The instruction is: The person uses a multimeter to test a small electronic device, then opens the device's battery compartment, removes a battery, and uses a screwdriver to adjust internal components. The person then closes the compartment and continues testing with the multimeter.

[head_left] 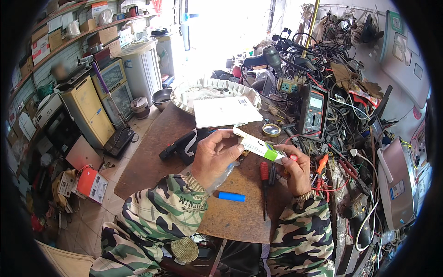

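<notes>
Above the table I hold a small white and green carton (258, 147) between both hands, with an end flap standing up at its left end. My left hand (213, 159) is closed on the left end, thumb on the near side. My right hand (297, 170) pinches the right end, where a small red bit shows by its fingers. Clear plastic film (223, 178) hangs beside my left wrist. Below the carton lies a blue cylindrical battery cell (231, 197). A red-handled screwdriver (264, 171) points toward me. Behind my left hand rests a black device (177, 147), partly hidden.
Behind the carton sit a white booklet (224, 112), a ribbed white basin (177, 98) and a round magnifying glass (271, 129). A multimeter (315, 110) stands at the right, beside heaped cables and tools. On the floor at left is a red and white box-shaped device (92, 183).
</notes>
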The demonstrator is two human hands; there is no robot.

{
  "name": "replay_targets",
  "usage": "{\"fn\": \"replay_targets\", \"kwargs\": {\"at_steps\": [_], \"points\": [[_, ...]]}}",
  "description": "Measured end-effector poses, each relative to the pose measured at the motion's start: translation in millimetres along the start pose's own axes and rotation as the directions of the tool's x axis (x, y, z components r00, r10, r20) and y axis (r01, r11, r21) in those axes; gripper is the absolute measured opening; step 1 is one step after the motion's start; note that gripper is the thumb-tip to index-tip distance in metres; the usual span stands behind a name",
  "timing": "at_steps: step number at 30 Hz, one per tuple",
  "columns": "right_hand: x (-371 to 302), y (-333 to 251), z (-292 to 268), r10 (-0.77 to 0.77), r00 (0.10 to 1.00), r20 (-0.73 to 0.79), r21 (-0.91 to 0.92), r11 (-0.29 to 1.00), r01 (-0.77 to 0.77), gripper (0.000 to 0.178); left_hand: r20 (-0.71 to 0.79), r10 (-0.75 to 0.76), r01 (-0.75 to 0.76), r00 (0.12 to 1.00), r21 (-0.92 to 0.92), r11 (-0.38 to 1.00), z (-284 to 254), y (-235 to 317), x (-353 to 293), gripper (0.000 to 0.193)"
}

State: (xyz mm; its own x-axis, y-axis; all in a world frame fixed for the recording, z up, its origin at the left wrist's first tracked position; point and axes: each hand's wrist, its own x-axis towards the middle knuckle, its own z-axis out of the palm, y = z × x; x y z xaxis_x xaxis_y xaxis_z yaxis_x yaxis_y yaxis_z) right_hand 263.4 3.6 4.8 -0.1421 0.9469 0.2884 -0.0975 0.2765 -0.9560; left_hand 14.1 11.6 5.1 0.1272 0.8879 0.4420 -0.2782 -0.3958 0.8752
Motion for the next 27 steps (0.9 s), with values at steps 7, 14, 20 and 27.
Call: {"fn": "replay_targets", "kwargs": {"at_steps": [7,14,20,27], "points": [[0.1,4.6,-0.7,-0.014,1.0,-0.004,-0.029,0.999,0.014,0.037,0.029,-0.005,0.005,1.0,-0.001,1.0,1.8,8.6,-1.2,0.046],[-0.8,2.1,-0.8,0.003,1.0,-0.013,-0.032,0.999,-0.003,0.035,0.095,-0.042,0.028,0.995,0.145,0.989,-7.3,9.9,-0.1,0.044],[-1.1,2.4,-3.4,0.027,0.999,0.022,0.074,0.997,-0.028,0.034,0.117,0.124,-0.161,0.985,0.386,0.909,-8.8,4.5,-1.7,0.038],[3.4,7.5,-15.0,0.057,0.995,0.081,0.179,0.981,-0.071,0.036,0.259,0.158,-0.267,0.953,0.468,0.843,-11.0,15.5,0.2,0.033]]}}
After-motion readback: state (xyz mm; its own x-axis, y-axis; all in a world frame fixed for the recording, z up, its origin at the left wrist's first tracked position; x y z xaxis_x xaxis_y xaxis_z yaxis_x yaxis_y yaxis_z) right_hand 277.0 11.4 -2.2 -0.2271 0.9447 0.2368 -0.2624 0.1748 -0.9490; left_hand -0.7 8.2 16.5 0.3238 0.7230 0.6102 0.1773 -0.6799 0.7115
